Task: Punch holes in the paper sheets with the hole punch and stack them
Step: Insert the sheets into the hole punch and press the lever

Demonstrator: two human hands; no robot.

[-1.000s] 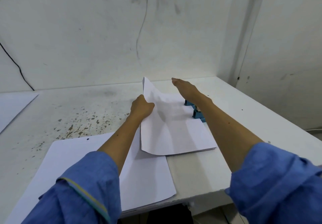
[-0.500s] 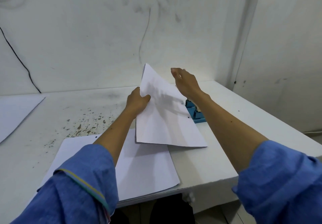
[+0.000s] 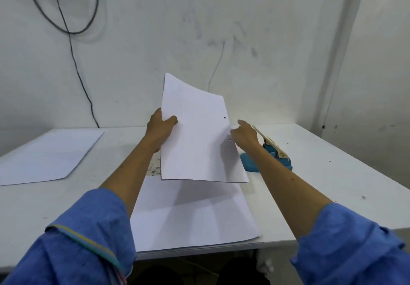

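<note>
White paper sheet [image 3: 199, 138], two holes along its right edge, is held off the table [image 3: 332, 174], long axis running away, far end tilted up. Left hand [image 3: 160, 127] pinches its left edge; right hand [image 3: 245, 135] seemingly grips the punched edge. Blue hole punch [image 3: 269, 157] sits just right, above the paper stack [image 3: 190, 213].

Pretty soft, even light from above, no glare; the lifted sheet [image 3: 199, 134] drops a shadow below, and edges bend wide-angle style.
</note>
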